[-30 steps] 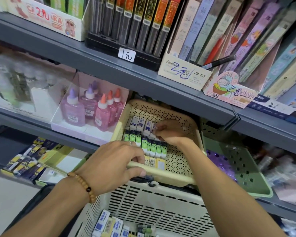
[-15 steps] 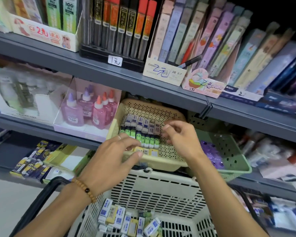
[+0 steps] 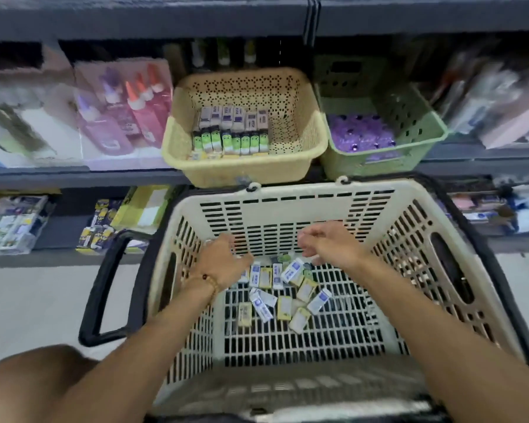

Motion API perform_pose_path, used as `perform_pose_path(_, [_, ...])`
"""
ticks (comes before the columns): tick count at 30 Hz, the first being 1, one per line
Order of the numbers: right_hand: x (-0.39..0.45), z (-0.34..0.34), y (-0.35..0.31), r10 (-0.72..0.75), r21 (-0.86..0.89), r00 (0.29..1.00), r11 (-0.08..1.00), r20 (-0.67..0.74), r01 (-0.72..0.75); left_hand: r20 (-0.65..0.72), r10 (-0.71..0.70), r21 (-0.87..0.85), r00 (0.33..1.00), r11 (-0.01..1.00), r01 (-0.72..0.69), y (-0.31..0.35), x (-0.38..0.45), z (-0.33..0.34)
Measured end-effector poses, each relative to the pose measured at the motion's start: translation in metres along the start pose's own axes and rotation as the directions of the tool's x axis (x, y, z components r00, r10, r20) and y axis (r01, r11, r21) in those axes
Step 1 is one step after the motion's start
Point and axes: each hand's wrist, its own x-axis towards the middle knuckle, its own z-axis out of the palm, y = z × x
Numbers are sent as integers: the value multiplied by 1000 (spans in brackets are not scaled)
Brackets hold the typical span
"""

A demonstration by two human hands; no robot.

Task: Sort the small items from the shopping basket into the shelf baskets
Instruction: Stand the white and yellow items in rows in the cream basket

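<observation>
A cream shopping basket (image 3: 290, 193) fills the lower middle of the view. Several small boxed erasers (image 3: 283, 288) in white, blue and yellow lie loose on its slatted floor. Both hands are down inside it. My left hand (image 3: 223, 262) hovers over the left end of the pile with loosely bent fingers and holds nothing. My right hand (image 3: 327, 244) hangs just above the far right of the pile, fingers loosely curled, nothing in it. On the shelf above, a yellow shelf basket (image 3: 315, 132) holds neat rows of erasers (image 3: 232, 129).
A green shelf basket (image 3: 434, 123) with purple items stands right of the yellow one. Pink glue bottles (image 3: 135, 108) sit to the left. The shopping basket's black handle (image 3: 104, 288) sticks out left. Packaged goods line the lower shelf (image 3: 98, 230).
Both hands left the yellow shelf basket and dropped into the shopping basket. The view tilted down, so the upper pencil shelf is out of sight.
</observation>
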Motion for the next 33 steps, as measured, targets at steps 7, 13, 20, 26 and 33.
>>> perform_pose_path(7, [48,6,62,143,-485,976,873,164,-46,-82,-54,613,995,785,93,-15,16,66])
perform_pose_path(13, [65,19,84,178,-352,966,930,189,-103,-266,93,533,960,843,66,-32,18,75])
perform_pose_path(20, [71,24,91,145,-317,975,944,168,-85,-230,171,684,958,729,34,-41,15,88])
perform_pose_path(26, [67,24,93,127,-292,976,954,177,-71,-222,173,597,960,803,-7,-40,17,92])
perform_pose_path(33, [64,18,96,94,-259,961,966,261,-24,-194,20,431,981,900,67,-33,26,91])
